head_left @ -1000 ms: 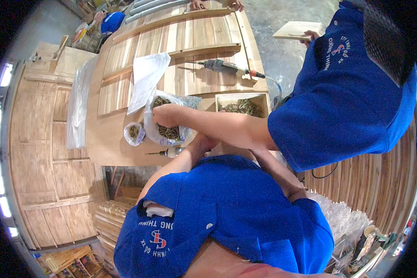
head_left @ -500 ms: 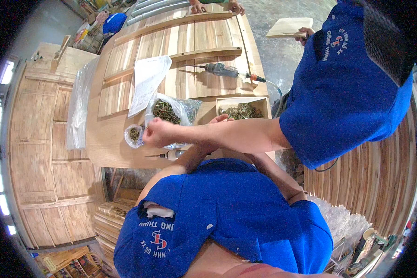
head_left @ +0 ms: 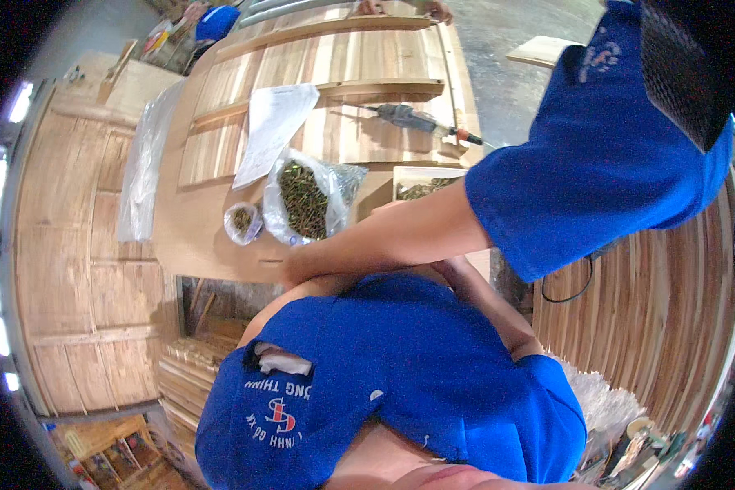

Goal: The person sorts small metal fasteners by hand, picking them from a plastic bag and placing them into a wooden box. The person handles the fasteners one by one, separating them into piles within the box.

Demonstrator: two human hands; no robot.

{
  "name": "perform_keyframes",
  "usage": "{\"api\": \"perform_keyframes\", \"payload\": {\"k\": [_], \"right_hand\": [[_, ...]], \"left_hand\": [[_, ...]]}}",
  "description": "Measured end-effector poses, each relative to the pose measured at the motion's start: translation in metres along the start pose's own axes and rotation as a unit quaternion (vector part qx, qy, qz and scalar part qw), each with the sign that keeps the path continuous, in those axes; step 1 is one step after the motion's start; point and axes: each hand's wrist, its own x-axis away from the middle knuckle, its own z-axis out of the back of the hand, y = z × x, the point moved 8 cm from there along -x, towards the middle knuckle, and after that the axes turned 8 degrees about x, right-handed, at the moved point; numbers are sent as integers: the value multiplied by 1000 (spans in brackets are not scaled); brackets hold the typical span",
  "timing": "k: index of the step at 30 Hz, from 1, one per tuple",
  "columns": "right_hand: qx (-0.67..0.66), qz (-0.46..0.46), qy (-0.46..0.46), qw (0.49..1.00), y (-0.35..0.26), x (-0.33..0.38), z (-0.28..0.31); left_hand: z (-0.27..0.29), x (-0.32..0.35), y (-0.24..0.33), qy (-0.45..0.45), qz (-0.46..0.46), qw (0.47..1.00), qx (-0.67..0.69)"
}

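Note:
A co-worker's bare forearm [head_left: 400,233] crosses in front of both my hands. Just above it shows a sliver of hand [head_left: 392,206], apparently my left, near the box of screws [head_left: 425,189]; its fingers are hidden. My right forearm [head_left: 494,306] comes in from the right, and its hand is covered too. The co-worker's blurred hand [head_left: 296,268] is low over the table edge beside my left arm. Left of the hands lie an open plastic bag of screws [head_left: 304,200] and a smaller bag of screws [head_left: 242,222].
A slatted wooden panel [head_left: 261,61] with crosswise battens covers the table. On it lie a paper sheet [head_left: 273,122] and a power screwdriver [head_left: 408,118] with a hose. Plastic film [head_left: 143,163] runs along the left edge. Another person's hands [head_left: 437,11] are at the far edge.
The co-worker's hand has moved from beside the small bag down toward the table edge, and the white-bodied driver there is now covered. My view has shifted slightly.

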Motion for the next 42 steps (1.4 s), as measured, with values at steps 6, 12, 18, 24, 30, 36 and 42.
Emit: {"api": "perform_keyframes", "payload": {"k": [6,12,18,24,30,36,42], "right_hand": [[-2,-22,-18,1000,5,0,-13],[-10,-46,-18,999,15,20,-1],[-21,-57,3,998,18,47,11],[-32,-52,9,998,24,63,4],[-37,-56,-20,998,30,58,-2],[-54,-27,-38,997,27,52,-4],[-81,1,-90,993,18,49,-9]], "left_hand": [[-1,10,-5,-4,-22,1000,5],[-4,21,-3,3,-62,997,-55],[-16,32,-4,-3,-154,949,-275],[-43,50,-11,-13,-267,840,-471],[-44,62,-7,17,-278,808,-519],[-54,63,-3,3,-290,830,-477],[-65,67,7,36,-268,778,-567]]}}
